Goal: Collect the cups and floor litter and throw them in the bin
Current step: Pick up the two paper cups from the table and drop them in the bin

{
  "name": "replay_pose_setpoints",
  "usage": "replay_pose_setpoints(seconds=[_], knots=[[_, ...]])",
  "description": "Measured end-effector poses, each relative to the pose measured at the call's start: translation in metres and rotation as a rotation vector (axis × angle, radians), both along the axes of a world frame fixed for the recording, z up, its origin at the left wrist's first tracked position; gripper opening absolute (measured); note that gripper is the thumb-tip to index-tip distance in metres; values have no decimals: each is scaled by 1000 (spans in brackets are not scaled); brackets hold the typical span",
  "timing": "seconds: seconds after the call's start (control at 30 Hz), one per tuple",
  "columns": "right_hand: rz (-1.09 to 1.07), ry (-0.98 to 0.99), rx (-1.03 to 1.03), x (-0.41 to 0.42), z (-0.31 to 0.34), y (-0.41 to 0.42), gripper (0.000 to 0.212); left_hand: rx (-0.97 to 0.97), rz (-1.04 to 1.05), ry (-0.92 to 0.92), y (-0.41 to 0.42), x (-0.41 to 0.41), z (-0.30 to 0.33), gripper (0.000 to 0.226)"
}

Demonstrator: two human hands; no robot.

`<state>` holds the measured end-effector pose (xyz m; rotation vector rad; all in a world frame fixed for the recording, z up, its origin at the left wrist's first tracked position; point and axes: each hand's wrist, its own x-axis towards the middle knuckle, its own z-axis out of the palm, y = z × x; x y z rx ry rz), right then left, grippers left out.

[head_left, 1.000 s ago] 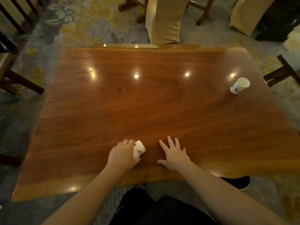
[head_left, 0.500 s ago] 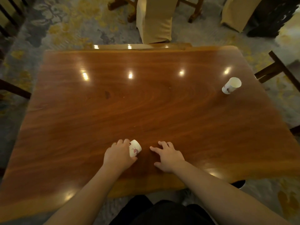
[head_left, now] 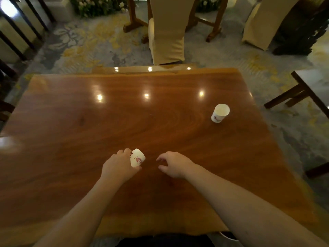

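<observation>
Table fills most of my view. Its near edge runs under my forearms and its far edge sits just short of a covered chair. The left side runs out of frame; the right edge slants down past the far cup. Between the two cups I see only bare wood with glare spots, open for moving.

Counts: I see two cups, two hands. No floor litter or bin that I can make out.

Left to right:
- Dark slatted frames stand off the table's left corner, on patterned carpet.
- Left hand is wrapped around the near cup, fingers over the top and thumb underneath. The cup is tipped, base end pointing right, red print showing. It's near my edge of the table, about centre.
- Right hand is just beside that cup, not touching it. Fingers are curled, palm down, holding nothing. I can't tell if the fingertips touch the wood.
- Far cup stands upright, mouth up, toward the far right of the table, well apart from both hands. Nothing between it and my right hand.
- Dark wooden furniture sits off the right edge; a second covered chair is far right.
</observation>
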<state>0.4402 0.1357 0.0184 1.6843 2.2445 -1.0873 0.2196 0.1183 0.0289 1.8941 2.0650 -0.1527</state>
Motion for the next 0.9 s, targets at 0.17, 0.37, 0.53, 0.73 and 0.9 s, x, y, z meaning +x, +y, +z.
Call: replay_pose_setpoints(seconds=[0.17, 0.37, 0.53, 0.73, 0.9], knots=[[-71, -23, 133, 108, 21, 47, 42, 16, -15, -11, 27, 79, 7, 79], [-115, -197, 358, 196, 18, 107, 62, 39, -17, -11, 69, 157, 14, 79], [-130, -331, 428, 231, 5, 150, 80, 71, -23, 11, 98, 192, 13, 77], [-159, -357, 378, 244, -8, 188, 89, 82, -21, 7, 113, 205, 6, 77], [-182, -283, 298, 243, -13, 192, 65, 75, -4, 1, 105, 198, 2, 74]])
